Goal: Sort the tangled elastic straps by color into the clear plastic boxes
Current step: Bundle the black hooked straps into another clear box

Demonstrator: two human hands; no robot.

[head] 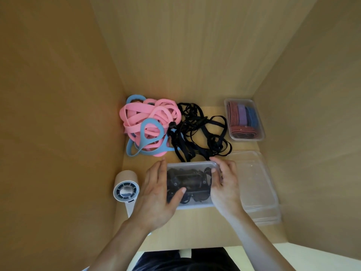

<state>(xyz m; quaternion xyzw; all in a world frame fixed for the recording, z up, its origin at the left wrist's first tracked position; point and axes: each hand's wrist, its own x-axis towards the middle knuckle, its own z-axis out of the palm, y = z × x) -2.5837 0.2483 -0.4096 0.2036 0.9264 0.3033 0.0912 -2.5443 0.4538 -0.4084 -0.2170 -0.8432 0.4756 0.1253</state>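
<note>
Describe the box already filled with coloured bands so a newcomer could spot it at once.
Look to the far right corner of the wooden desk, by the side wall. A clear plastic box sits there, beyond the stack of empty clear boxes. Unlike the near box of black straps, it holds folded red-striped, purple and blue bands.

A white handheld fan (126,190) is recorded lying on the tabletop (195,227) at the left, just beside the left panel (58,114). Its grey-blue grille is turned upward and its handle is directed toward the near edge. The tabletop is enclosed by light wooden panels, with a back panel (185,45) and a right panel (312,133). Dark clothing (185,261) is seen below the near edge.
</note>
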